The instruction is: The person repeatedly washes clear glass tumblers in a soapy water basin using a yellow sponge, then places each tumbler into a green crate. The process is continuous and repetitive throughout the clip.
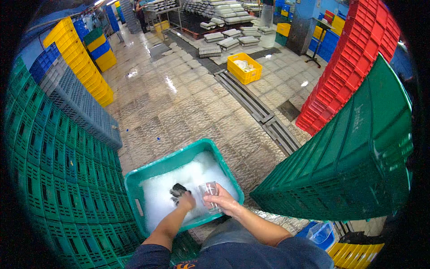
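Observation:
A green plastic tub [133, 188] holds white suds [161, 201]. My right hand [224, 200] grips a clear drinking glass [209, 195], tilted a little, above the right part of the suds. To its left, my left hand [186, 201] is over the suds at a dark, wet cloth or scrubber [178, 192]. The left fingers are blurred and partly hidden, so whether they hold the dark thing is unclear. The glass and the left hand are apart.
Stacked green crates [67, 188] rise at left, beside grey crates [87, 101]. Green tubs [322, 175] and red crates [342, 77] stand at right. A yellow crate [247, 76] sits beyond a floor drain [255, 104] on wet tiles. A person [139, 15] stands far back.

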`<state>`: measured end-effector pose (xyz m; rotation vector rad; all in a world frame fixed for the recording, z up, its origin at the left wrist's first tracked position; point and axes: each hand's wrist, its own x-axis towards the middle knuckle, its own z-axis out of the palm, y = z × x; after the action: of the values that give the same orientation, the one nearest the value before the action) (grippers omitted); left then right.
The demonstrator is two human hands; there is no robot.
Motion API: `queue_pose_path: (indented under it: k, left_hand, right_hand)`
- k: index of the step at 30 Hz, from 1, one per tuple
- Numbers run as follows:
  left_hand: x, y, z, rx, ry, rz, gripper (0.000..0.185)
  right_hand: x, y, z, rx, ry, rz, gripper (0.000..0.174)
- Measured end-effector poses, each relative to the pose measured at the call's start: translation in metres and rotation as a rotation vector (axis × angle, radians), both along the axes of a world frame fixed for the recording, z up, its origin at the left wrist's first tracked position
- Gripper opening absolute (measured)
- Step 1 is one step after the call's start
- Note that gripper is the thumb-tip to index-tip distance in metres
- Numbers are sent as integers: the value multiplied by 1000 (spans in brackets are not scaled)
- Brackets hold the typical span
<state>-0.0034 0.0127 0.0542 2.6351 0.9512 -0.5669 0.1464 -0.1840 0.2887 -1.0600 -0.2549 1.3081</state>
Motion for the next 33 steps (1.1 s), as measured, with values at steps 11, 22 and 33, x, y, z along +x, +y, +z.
queue_pose_path:
  k: [11, 22, 33]
  left_hand:
    - [-2, 12, 216, -1068, -1027, 643, 30]
    - [-36, 29, 340, -367, -832, 206, 18]
    - [-62, 13, 292, -836, -653, 441, 35]
  right_hand:
    - [41, 46, -21, -83, -751, -8, 81]
    - [-19, 121, 39, 115, -1037, 363, 75]
    - [-29, 130, 63, 203, -1325, 669, 73]
